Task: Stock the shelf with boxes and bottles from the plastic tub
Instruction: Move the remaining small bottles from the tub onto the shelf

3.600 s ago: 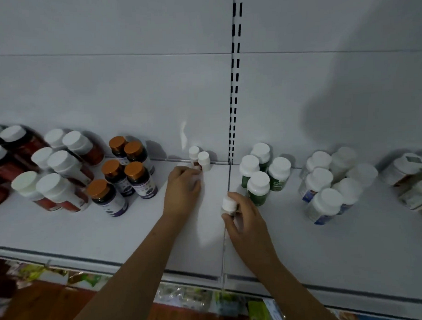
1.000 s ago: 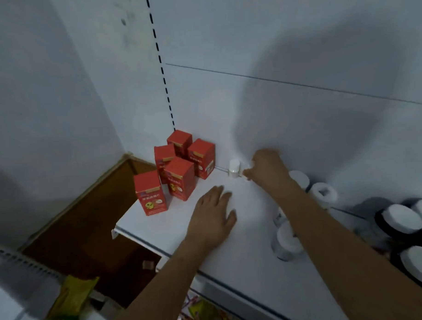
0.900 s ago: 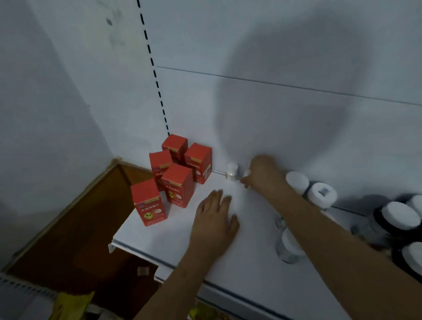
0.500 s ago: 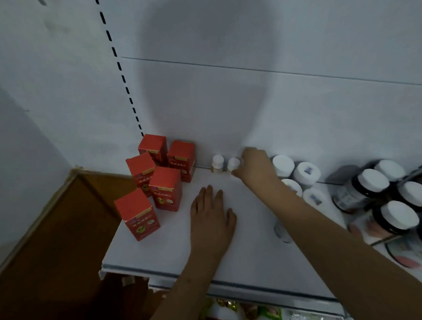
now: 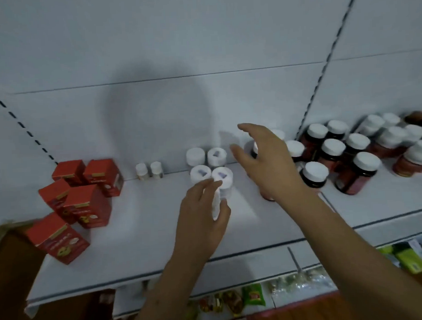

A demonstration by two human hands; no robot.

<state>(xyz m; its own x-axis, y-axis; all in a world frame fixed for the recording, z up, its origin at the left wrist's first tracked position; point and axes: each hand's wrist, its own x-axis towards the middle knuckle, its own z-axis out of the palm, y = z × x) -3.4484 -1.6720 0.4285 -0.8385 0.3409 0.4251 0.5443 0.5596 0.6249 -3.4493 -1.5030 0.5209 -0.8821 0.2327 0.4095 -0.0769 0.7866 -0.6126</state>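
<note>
Both hands have left the two small bottles at the shelf's back edge. Left hand grips a white-capped bottle; right hand open, empty. Step: arranging; next, seat it squarely.

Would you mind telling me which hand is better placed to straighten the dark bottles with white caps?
The right hand: it hangs open directly over the dark bottles, while the left hand grips a white bottle further left.
</note>
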